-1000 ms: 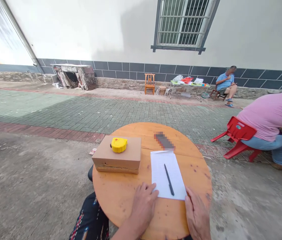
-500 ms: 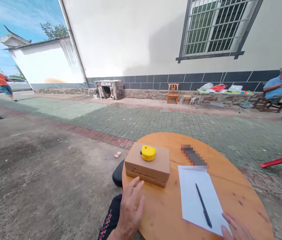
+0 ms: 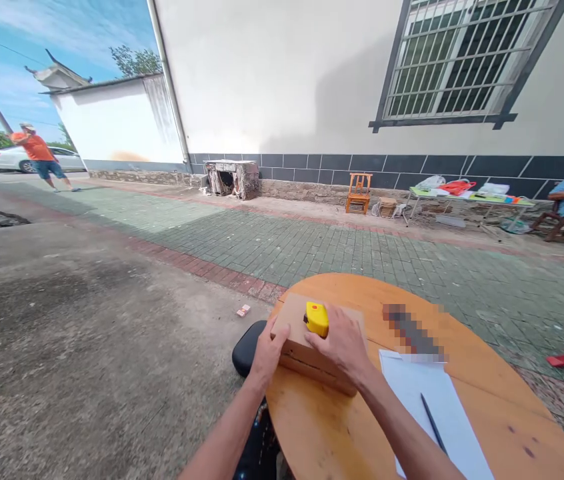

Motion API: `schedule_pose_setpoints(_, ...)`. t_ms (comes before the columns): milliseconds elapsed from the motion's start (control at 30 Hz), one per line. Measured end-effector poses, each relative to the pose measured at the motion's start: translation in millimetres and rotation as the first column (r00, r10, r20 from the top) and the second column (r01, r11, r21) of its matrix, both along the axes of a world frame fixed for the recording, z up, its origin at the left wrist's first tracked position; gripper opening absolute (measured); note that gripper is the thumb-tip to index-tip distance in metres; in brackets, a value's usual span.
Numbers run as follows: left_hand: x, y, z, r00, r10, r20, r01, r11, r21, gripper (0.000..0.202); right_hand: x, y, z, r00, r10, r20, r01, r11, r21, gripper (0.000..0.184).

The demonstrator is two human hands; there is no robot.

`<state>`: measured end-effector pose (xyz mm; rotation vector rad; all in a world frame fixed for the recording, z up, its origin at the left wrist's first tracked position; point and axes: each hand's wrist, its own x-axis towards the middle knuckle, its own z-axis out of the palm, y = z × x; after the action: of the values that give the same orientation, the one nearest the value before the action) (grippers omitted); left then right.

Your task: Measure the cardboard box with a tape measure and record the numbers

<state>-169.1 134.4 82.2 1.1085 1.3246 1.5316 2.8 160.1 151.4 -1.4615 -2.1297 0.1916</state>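
I have my left hand (image 3: 268, 347) cupped on the near left corner of the cardboard box (image 3: 312, 350), which sits at the left edge of the round wooden counter (image 3: 352, 427). My right hand (image 3: 343, 341) lies over the box top with its fingers at the yellow tape measure (image 3: 317, 319); I think they close on it, but I cannot tell for sure. Just right of the box lies a white paper (image 3: 439, 407) with a black pen (image 3: 432, 432) on it.
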Motion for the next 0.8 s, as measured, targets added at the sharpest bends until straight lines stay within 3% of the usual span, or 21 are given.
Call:
schedule_pose_setpoints(100, -0.6, -5.5, -0.1, 0.999, -0.037, 0.033, 0.037, 0.999, 0.000, 0.057, 5.1, -4.0, -4.1, 0.981, -0.012, -0.195, 0.006, 0.999, -0.035, 0.046)
schedule_pose_setpoints(167, -0.4, -11.0, -0.1, 0.997, -0.063, 0.054, 0.062, 0.998, 0.008, 0.058, 18.7, -13.4, -6.8, 0.882, -0.086, -0.463, 0.049, 0.995, -0.091, 0.054)
schedule_pose_setpoints(233, 1.2, -17.5, -0.3, 0.994, -0.076, 0.078, 0.075, 0.997, 0.012, 0.061, 35.6, -24.1, -9.0, 0.682, -0.198, -0.704, 0.132, 0.980, -0.148, 0.063)
schedule_pose_setpoints(333, 6.2, -28.0, -1.4, 0.991, -0.066, 0.116, 0.063, 0.998, 0.025, 0.068, 57.5, -38.6, -12.5, 0.311, -0.290, -0.905, 0.255, 0.943, -0.214, 0.064)
schedule_pose_setpoints(400, 10.5, -35.7, -3.7, 0.991, -0.064, 0.121, 0.060, 0.998, 0.030, 0.071, 66.8, -48.3, -16.3, 0.109, -0.295, -0.949, 0.235, 0.936, -0.264, 0.058)
schedule_pose_setpoints(467, 14.1, -45.1, -9.3, 0.993, -0.072, 0.098, 0.070, 0.997, 0.019, 0.072, 72.5, -60.7, -22.6, -0.011, -0.313, -0.950, 0.169, 0.936, -0.310, 0.051)
schedule_pose_setpoints(667, 17.1, -78.2, -50.9, 0.997, -0.081, -0.020, 0.080, 0.996, -0.028, 0.068, 84.5, -110.0, -59.1, -0.122, -0.373, -0.920, 0.153, 0.909, -0.389, 0.054)
schedule_pose_setpoints(800, 20.2, -86.2, -71.8, 0.997, -0.036, -0.066, 0.032, 0.997, -0.066, 0.066, 92.0, -125.6, -82.3, -0.091, -0.407, -0.909, 0.177, 0.892, -0.417, 0.049)
